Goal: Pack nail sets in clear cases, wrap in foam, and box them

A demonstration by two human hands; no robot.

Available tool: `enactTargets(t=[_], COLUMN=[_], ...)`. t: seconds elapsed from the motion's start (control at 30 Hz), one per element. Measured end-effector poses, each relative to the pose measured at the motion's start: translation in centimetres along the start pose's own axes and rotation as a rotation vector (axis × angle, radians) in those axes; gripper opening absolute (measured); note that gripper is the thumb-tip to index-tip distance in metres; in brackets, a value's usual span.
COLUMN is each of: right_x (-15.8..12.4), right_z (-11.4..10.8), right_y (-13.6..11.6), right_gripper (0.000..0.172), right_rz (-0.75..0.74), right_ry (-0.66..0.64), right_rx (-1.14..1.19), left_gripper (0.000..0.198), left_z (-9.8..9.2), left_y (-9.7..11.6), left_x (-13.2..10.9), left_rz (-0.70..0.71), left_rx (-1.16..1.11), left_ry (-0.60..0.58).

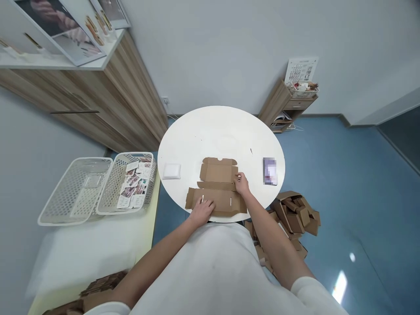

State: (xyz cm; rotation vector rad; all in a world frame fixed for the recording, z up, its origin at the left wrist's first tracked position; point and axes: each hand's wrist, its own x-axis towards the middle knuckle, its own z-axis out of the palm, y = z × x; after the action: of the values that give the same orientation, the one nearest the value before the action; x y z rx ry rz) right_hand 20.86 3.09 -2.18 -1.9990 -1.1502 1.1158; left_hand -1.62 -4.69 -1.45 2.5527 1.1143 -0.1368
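Observation:
A brown cardboard box blank [219, 173] lies unfolded and flat at the near edge of the white oval table [226, 118]. My left hand [202, 211] rests on its lower left panel, fingers spread. At the right edge of the blank, my right hand [242, 183] has its thumb and fingers pinched on a side flap. A white flat packet [171, 171] lies at the table's left. On the right side sits a purple and white packet [270, 171], partly blurred.
White plastic baskets [77, 192] stand on a side table at the left, one holding printed cards [133, 186]. Folded cardboard boxes [297, 214] pile on the floor at the right. More flat cardboard [101, 284] lies at the lower left. A small cabinet [285, 105] stands behind.

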Motion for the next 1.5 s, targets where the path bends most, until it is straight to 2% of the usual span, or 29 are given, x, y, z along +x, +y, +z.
enactTargets(t=[0.13,0.33,0.43,0.57,0.67,0.8,0.9,0.93,1.0,1.07,1.13,1.2,1.27,1.37,1.5], right_x=[-0.4,-0.4,-0.2,0.1,0.4,0.9,0.7,0.4,-0.3,-1.0,-1.5,-1.7,-1.7,-1.5,-1.3], right_z=[0.0,-0.9,-1.3,-1.5,-1.6,-1.9,-2.4,-2.5,-2.7,-2.6,-2.2,-1.8,-1.4,-1.1,-1.1], right_y=[-0.5,-0.9,-0.8,-0.9,-1.1,-1.7,-2.2,-2.3,-2.3,-2.0,-1.5,-1.0,-0.6,-0.3,0.0], right_gripper=[0.027,0.032,0.036,0.039,0.04,0.042,0.043,0.047,0.069,0.094,0.109,0.115,0.113,0.11,0.11], right_rz=[-0.028,-0.035,-0.036,-0.054,-0.072,-0.11,-0.178,-0.22,-0.341,-0.484,-0.581,-0.598,-0.587,-0.58,-0.577], right_ry=[-0.019,-0.042,-0.067,-0.102,-0.133,-0.187,-0.189,-0.164,-0.146,-0.234,-0.354,-0.391,-0.373,-0.351,-0.366], right_rx=[0.054,0.015,-0.03,-0.089,-0.104,-0.159,-0.329,-0.423,-0.618,-0.754,-0.821,-0.856,-0.865,-0.837,-0.792], left_gripper=[0.03,0.042,0.059,0.094,0.106,0.108,0.106,0.105,0.102,0.098,0.097,0.098,0.102,0.11,0.107], left_z=[-0.1,-0.3,-0.8,-1.8,-2.5,-3.2,-3.5,-3.6,-3.8,-3.9,-4.2,-4.4,-4.5,-4.1,-2.3], left_y=[-0.5,-0.5,-0.7,-1.2,-1.6,-2.0,-2.0,-2.0,-2.0,-1.9,-1.8,-1.8,-1.8,-2.2,-4.0], left_x=[0.3,0.9,1.4,2.6,4.0,5.7,6.7,6.9,7.4,7.9,8.4,8.6,8.4,6.6,2.7], left_rz=[-0.01,-0.037,-0.094,-0.187,-0.23,-0.255,-0.269,-0.274,-0.28,-0.282,-0.28,-0.275,-0.287,-0.419,-0.832], left_rx=[-0.008,-0.06,-0.056,-0.014,0.014,0.021,0.013,0.009,0.005,0.006,0.008,0.01,0.01,-0.007,-0.174], left_ry=[0.021,0.04,0.09,0.151,0.115,0.052,0.026,0.023,0.02,0.016,0.007,0.0,0.008,0.067,0.207])
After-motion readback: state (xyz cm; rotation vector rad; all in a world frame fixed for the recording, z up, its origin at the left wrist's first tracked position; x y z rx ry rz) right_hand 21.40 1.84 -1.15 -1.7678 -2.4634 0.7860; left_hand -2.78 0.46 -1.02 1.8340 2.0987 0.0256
